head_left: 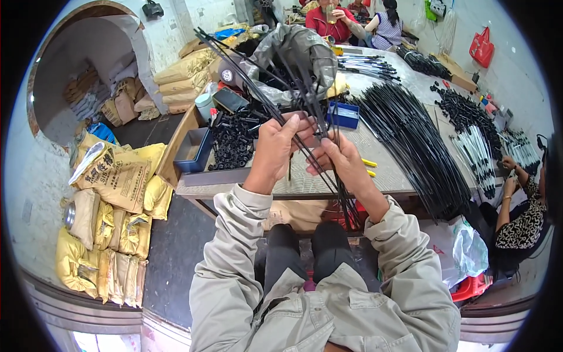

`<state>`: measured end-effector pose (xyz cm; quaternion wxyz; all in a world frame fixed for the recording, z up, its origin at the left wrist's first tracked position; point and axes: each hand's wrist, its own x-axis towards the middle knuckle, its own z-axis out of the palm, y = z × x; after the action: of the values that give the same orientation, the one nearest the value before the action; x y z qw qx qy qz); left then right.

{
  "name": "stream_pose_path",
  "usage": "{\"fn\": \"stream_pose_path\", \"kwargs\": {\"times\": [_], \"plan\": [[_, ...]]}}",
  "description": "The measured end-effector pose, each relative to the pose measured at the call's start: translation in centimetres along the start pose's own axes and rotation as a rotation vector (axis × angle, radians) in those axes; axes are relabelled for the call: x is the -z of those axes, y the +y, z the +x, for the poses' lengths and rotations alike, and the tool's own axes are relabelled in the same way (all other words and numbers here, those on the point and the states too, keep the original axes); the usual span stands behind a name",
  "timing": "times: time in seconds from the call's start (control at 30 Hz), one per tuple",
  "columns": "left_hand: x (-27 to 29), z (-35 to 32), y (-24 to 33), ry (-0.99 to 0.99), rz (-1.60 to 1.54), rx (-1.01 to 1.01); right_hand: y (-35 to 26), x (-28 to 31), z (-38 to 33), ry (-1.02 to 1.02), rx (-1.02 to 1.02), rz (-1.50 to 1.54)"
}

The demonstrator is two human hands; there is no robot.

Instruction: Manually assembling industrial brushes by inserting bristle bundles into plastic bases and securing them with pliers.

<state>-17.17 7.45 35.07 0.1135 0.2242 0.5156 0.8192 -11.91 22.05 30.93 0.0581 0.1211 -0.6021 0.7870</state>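
Observation:
Several long, thin black rods cross in front of me above the table edge, fanning out at both ends. My left hand is closed around some of them, thumb on top. Just to the right, my right hand pinches others between thumb and fingers. Where the hands meet, the rods overlap, and I cannot tell which end belongs to which rod. Beyond the hands stands a grey plastic bag with black pieces inside. Small black ring-like parts lie heaped left of my left hand.
A large bundle of black rods covers the table's right side. A blue box, yellow-handled tool, blue tray and phone lie around my hands. Full sacks are stacked left. A co-worker sits at right; others sit behind.

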Motion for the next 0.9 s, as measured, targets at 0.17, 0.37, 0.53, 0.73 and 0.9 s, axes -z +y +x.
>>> {"fn": "stream_pose_path", "kwargs": {"times": [0.17,0.37,0.53,0.73,0.9], "plan": [[0.3,-0.2,0.7,0.042,-0.015,0.001,-1.0,0.6,0.5,0.074,0.033,-0.038],[3.6,-0.7,3.2,0.14,-0.077,-0.057,-3.6,8.1,0.4,0.466,0.187,-0.099],[2.3,-0.6,3.5,-0.029,-0.099,0.074,-4.4,8.2,1.2,0.326,0.075,-0.088],[1.0,-1.8,4.1,-0.129,0.111,0.054,-4.7,11.2,2.7,0.445,0.203,-0.058],[4.1,0.2,3.2,0.06,0.337,0.077,-4.8,10.1,2.3,0.431,0.22,0.025]]}}
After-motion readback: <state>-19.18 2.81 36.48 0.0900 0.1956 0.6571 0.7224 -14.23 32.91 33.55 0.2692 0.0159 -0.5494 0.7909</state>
